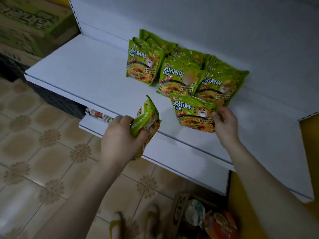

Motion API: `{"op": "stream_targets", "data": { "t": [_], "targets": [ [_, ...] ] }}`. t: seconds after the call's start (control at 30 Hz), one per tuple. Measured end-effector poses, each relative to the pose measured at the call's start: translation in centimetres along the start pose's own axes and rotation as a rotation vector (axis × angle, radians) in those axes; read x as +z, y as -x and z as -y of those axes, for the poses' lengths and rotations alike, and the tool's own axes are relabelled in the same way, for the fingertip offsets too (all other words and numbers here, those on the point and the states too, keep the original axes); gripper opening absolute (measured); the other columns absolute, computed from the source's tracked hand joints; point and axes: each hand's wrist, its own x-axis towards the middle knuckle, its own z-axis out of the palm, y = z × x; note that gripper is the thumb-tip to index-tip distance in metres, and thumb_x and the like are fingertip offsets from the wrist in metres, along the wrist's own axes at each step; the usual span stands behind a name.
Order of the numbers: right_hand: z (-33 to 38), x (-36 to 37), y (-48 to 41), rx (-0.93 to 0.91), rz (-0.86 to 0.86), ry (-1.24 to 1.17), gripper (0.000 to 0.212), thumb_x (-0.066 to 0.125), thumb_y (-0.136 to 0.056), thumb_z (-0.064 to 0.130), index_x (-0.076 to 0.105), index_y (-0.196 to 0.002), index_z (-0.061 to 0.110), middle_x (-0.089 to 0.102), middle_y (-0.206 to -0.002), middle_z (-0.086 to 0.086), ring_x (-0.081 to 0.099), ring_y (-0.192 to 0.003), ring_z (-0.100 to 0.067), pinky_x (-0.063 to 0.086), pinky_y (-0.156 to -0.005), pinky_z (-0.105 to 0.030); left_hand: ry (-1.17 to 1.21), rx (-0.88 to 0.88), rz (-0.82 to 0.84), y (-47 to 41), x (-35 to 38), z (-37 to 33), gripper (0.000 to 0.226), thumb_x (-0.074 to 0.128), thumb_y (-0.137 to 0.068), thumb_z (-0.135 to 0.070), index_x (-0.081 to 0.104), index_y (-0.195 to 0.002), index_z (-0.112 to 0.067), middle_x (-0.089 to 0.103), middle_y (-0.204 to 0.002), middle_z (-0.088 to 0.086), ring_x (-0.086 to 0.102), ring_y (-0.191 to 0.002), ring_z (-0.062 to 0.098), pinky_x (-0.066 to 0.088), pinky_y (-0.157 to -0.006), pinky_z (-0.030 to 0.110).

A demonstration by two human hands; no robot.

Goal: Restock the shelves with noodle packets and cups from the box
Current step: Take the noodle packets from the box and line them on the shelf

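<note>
Left hand (pixel 120 135), centre of frame, fingers curled round the lower half of a green noodle packet (pixel 148 116); packet is edge-on, tilted, over the front lip of the white shelf (pixel 82 75). Right hand (pixel 224 125), centre right, pinches the right edge of a second green packet (pixel 193 112), thumb on the printed face, other fingers behind it and out of sight. That packet is upright, face to camera, just in front of the standing rows of matching packets (pixel 179 76) in the upper middle. Cardboard box (pixel 178 209) at bottom right, below the shelf, with noodle cups (pixel 222 225) inside. Handling, judged: packets look light, with a puffy, glossy film that is likely slippery and a brittle noodle block inside, so a hard squeeze could crack it. Best hold is probably the side seam or a loose wrap across the body. They are floppy and tip easily, so lean each against the row behind.
</note>
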Motion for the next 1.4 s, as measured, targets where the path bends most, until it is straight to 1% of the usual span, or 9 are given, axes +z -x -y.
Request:
{"op": "stream_targets", "data": {
  "t": [0.3, 0.47, 0.57, 0.8, 1.03, 1.1, 1.23, 1.33, 1.4],
  "targets": [
    [-3.5, -1.7, -2.5, 0.214, -0.161, -0.022, 0.017, 0.048, -0.094, 0.009, 0.058, -0.106, 0.004, 0.055, -0.1, -0.003, 0.052, -0.094, -0.016, 0.042, -0.081, -0.028, -0.013, 0.123, 0.083, -0.9, 2.3, -1.9, 0.056, 0.035, -0.066, -0.052, 0.065, -0.084, -0.008, 0.05, -0.071, 0.006, 0.049, -0.063, 0.024, 0.033, -0.048, 0.026],
    [-6.2, -3.6, -4.4, 0.325, -0.342, -0.16, 0.017, 0.054, -0.083, 0.021, 0.051, -0.068, 0.03, 0.056, -0.09, -0.008, 0.056, -0.086, -0.025, 0.049, -0.086, -0.052, 0.002, 0.15, 0.099, -1.4, 3.2, -2.8, 0.054, 0.037, -0.066, -0.051, 0.065, -0.079, -0.007, 0.053, -0.069, 0.007, 0.052, -0.062, 0.027, 0.042, -0.048, 0.032],
    [-9.0, -4.4, -7.3, 0.351, -0.384, -0.208, 0.012, 0.052, -0.078, 0.026, 0.049, -0.067, 0.032, 0.056, -0.092, -0.009, 0.059, -0.09, -0.029, 0.051, -0.086, -0.056, -0.003, 0.169, 0.104, -2.1, 3.6, -3.7, 0.053, 0.037, -0.066, -0.05, 0.065, -0.078, -0.007, 0.051, -0.068, 0.006, 0.051, -0.061, 0.027, 0.041, -0.047, 0.032],
    [-7.2, -1.7, -11.5, 0.386, -0.384, -0.247, 0.025, 0.051, -0.086, 0.009, 0.049, -0.067, 0.025, 0.055, -0.091, -0.01, 0.055, -0.084, -0.026, 0.048, -0.077, -0.04, 0.016, 0.209, 0.093, -3.0, 3.8, -4.2, 0.048, 0.04, -0.067, -0.047, 0.066, -0.08, -0.008, 0.052, -0.068, 0.007, 0.05, -0.058, 0.025, 0.045, -0.047, 0.035],
    [-9.1, -0.6, -12.7, 0.418, -0.294, -0.174, 0.014, 0.05, -0.085, 0.01, 0.052, -0.073, 0.017, 0.057, -0.09, -0.012, 0.056, -0.084, -0.024, 0.05, -0.075, -0.043, 0.017, 0.212, 0.106, -3.2, 3.9, -3.7, 0.048, 0.042, -0.069, -0.047, 0.069, -0.087, -0.011, 0.055, -0.072, 0.006, 0.053, -0.06, 0.024, 0.047, -0.049, 0.034],
    [-9.5, -0.7, -12.3, 0.432, -0.249, -0.17, 0.009, 0.05, -0.085, 0.009, 0.056, -0.087, 0.014, 0.056, -0.094, -0.011, 0.056, -0.087, -0.025, 0.048, -0.075, -0.039, 0.022, 0.213, 0.111, -3.1, 4.0, -3.6, 0.047, 0.043, -0.069, -0.047, 0.069, -0.087, -0.011, 0.055, -0.072, 0.005, 0.053, -0.061, 0.023, 0.047, -0.049, 0.034],
    [-9.0, -1.0, -12.0, 0.517, -0.24, -0.348, 0.027, 0.05, -0.093, 0.006, 0.054, -0.119, 0.009, 0.056, -0.11, -0.011, 0.059, -0.096, -0.028, 0.051, -0.084, -0.037, 0.03, 0.208, 0.123, -2.9, 4.2, -3.4, 0.048, 0.042, -0.07, -0.047, 0.069, -0.089, -0.012, 0.055, -0.074, 0.004, 0.053, -0.061, 0.023, 0.046, -0.05, 0.033],
    [-8.4, -1.0, -13.0, 0.527, -0.255, -0.419, 0.031, 0.051, -0.093, 0.007, 0.05, -0.124, 0.006, 0.054, -0.124, -0.016, 0.058, -0.106, -0.032, 0.051, -0.087, -0.038, 0.036, 0.205, 0.126, -2.8, 4.4, -3.4, 0.048, 0.043, -0.07, -0.046, 0.07, -0.089, -0.011, 0.056, -0.073, 0.005, 0.054, -0.061, 0.023, 0.047, -0.05, 0.034],
    [-8.4, -0.8, -13.4, 0.515, -0.246, -0.382, 0.028, 0.051, -0.093, 0.009, 0.052, -0.121, 0.005, 0.055, -0.118, -0.015, 0.059, -0.101, -0.029, 0.052, -0.087, -0.037, 0.035, 0.209, 0.127, -2.7, 4.4, -3.6, 0.048, 0.043, -0.07, -0.046, 0.07, -0.089, -0.011, 0.056, -0.073, 0.005, 0.054, -0.06, 0.023, 0.047, -0.049, 0.033]
  ]
}}
